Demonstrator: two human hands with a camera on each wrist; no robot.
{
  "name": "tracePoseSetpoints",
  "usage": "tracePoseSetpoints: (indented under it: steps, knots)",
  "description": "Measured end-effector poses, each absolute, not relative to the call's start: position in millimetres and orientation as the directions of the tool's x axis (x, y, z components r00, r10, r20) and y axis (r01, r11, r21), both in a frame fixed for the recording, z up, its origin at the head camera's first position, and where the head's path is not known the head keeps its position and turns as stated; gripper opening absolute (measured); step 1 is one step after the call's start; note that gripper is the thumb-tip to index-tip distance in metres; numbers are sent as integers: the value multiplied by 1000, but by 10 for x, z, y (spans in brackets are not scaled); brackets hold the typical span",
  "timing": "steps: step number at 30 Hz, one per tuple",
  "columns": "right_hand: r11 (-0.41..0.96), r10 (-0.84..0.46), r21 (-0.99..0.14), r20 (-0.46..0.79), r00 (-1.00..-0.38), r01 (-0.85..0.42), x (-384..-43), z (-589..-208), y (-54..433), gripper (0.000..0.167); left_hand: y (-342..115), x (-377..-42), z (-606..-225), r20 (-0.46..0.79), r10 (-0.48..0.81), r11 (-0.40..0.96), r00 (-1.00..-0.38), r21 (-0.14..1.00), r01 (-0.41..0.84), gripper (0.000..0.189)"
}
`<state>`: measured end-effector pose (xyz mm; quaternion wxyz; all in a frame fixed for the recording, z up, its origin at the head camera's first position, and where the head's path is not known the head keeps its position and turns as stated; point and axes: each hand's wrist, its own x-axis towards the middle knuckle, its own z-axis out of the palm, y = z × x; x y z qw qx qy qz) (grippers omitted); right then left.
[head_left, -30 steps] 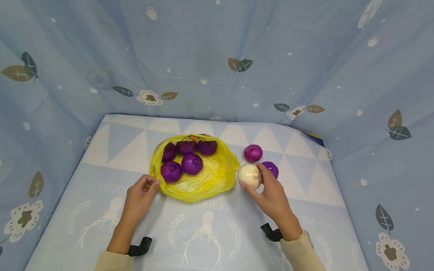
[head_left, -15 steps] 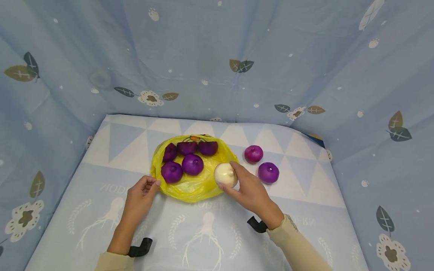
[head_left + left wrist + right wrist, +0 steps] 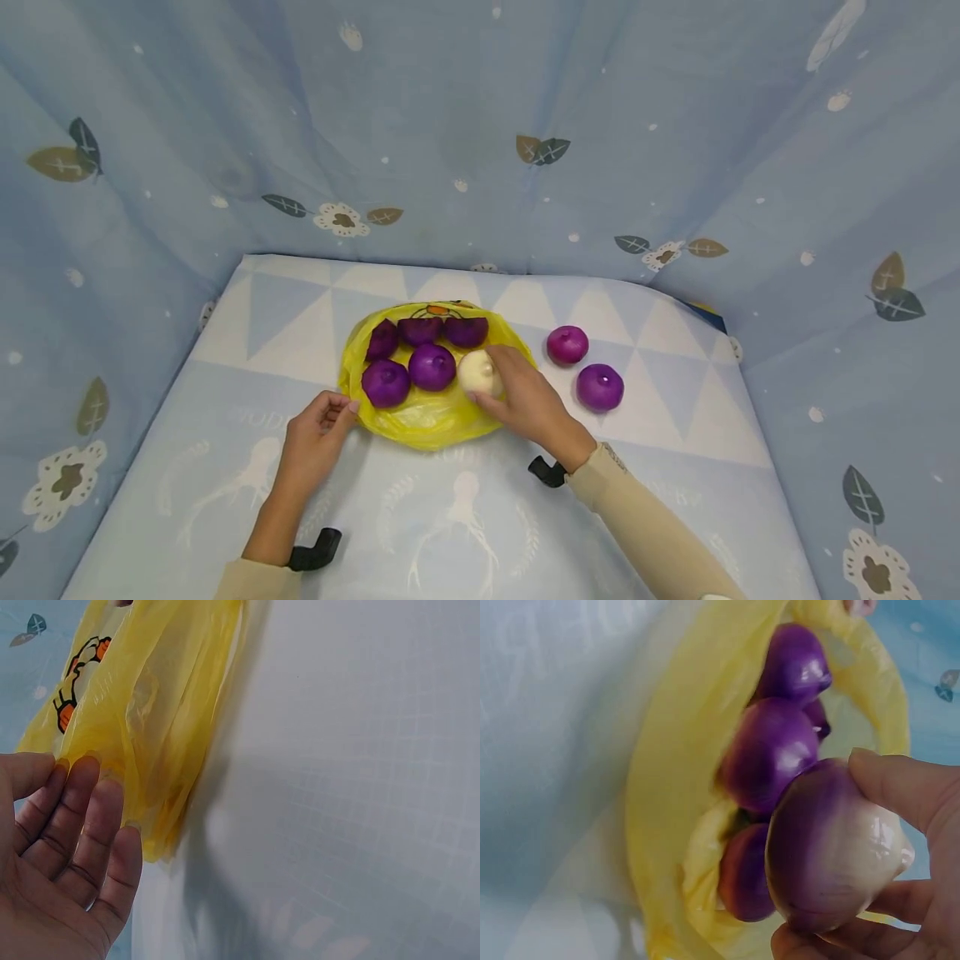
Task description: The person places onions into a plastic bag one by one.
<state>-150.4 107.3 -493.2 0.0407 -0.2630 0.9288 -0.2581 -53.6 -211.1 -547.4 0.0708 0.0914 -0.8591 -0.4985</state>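
Observation:
In the head view, a yellow plastic bag [image 3: 431, 427] lies spread open, with several purple onions [image 3: 386, 383] inside. My left hand [image 3: 315, 433] pinches the bag's left rim between thumb and fingertips, seen close up in the left wrist view, where the bag's film [image 3: 165, 712] hangs from them. Over the right part of the bag's mouth, my right hand [image 3: 528, 400] grips an onion [image 3: 477, 372], its pale side turned up. The right wrist view shows this onion [image 3: 832, 847] as half purple, half cream, held between thumb and fingers close to the purple ones.
Right of the bag, two more purple onions lie on the table: a reddish one [image 3: 567, 345] behind and a larger one [image 3: 600, 388] in front. A patterned cloth [image 3: 270, 517] covers the table. Blue curtains [image 3: 450, 125] hang at the back and sides.
My right hand has carried the pale onion leftward from beside the two loose onions to over the bag, up to the onions inside. My left hand keeps its pinch on the rim.

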Motion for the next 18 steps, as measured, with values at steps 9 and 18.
tracePoseSetpoints:
  steps: [9, 18]
  knots:
    - [752, -486, -502, 15, -874, -427, -1647, -5101, 1039, 77, -2110, -537, -5496, 20, -222, 500, -975, 861, -96, 25]
    - [780, -415, -526, -27, -909, -340, -1732, -5227, 994, 73, -2092, -561, -5508, 36, -209, 486, -977, 871, -72, 25]
